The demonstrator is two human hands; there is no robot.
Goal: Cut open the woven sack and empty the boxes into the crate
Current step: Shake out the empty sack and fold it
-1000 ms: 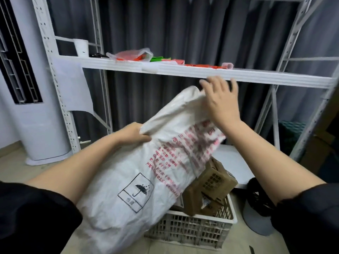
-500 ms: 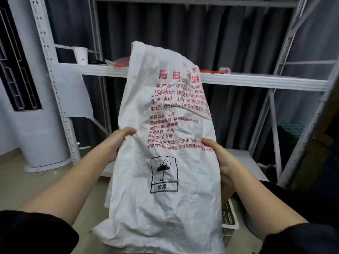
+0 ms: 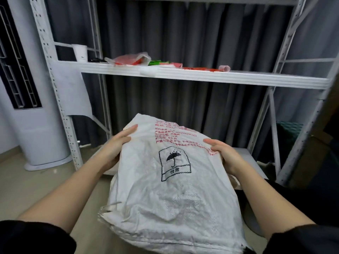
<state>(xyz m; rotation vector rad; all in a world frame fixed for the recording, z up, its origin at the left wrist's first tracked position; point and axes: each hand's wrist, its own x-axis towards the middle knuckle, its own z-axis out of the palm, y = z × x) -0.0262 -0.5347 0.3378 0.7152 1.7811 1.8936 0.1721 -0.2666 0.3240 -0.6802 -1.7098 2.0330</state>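
Now both hands grip a limp white woven sack [image 3: 174, 189] between them: left hand [image 3: 114, 147] curled on its left edge, right hand [image 3: 224, 154] pinching its right edge.

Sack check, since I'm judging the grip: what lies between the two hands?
Only the sack, its umbrella mark facing up, spans from the left hand to the right hand in the head view.

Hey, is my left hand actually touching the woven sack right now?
Touching. The head view shows the left hand on the woven sack's left edge, its fingers lying over the fabric with no gap.
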